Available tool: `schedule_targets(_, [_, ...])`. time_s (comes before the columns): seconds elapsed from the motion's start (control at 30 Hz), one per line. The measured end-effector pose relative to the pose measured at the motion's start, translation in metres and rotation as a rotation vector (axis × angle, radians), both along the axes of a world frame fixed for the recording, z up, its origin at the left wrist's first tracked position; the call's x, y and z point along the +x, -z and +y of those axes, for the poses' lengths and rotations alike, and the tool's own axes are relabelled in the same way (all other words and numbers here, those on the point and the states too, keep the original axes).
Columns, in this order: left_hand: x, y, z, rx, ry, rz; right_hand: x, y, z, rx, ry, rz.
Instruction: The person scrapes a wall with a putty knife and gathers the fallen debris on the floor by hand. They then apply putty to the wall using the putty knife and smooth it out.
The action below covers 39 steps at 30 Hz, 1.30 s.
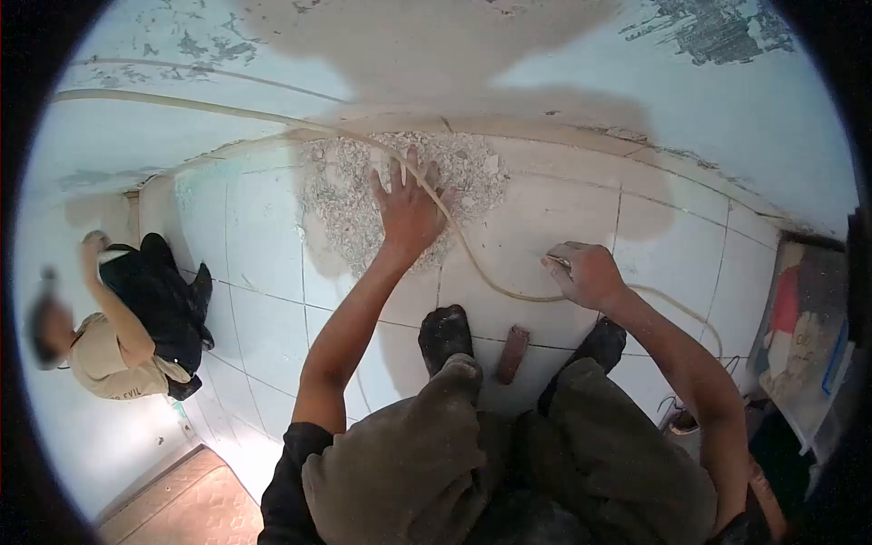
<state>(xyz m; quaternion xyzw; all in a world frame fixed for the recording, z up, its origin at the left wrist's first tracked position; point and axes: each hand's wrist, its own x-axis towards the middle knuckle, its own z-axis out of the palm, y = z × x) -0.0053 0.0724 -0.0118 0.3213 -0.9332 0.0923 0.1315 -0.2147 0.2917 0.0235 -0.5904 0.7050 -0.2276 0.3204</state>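
Observation:
My left hand [413, 211] lies with fingers spread on a pile of pale flakes and chips [341, 204], which is heaped on the tiled floor against the wall. A thin yellowish hose [468, 250] runs across the pile, passing over my left hand at the fingers. My right hand [589, 274] is closed above the tiles to the right of the pile, with thumb and fingers pinched together. Something small shows at its fingertips, too little to name. The hose continues past this hand on both sides.
A reddish-brown block [513, 354] lies on the floor between my feet. At the left, another person [127, 318] sits or crouches by the wall. The wall [727, 127] has peeled patches. A grimy bin-like container [804, 336] stands right; a brown mat [186, 500] lies lower left.

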Motion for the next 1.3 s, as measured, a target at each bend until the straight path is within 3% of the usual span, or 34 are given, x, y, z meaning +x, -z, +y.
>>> schedule_targets(0.67, [0.007,-0.024,0.006,0.261,-0.008,-0.106,0.000,-0.010,0.006,0.017,0.000,0.004])
schedule_targets(1.0, [0.000,-0.023,0.003,0.141,0.008,-0.059,-0.002,-0.005,0.006,0.034,0.003,0.030])
schedule_targets(1.2, [0.017,-0.030,0.025,0.223,-0.051,-0.249,-0.002,-0.007,0.008,0.033,0.009,0.001])
schedule_targets(1.3, [0.023,-0.020,0.018,0.132,0.015,-0.085,-0.003,-0.005,0.007,0.072,0.001,-0.009])
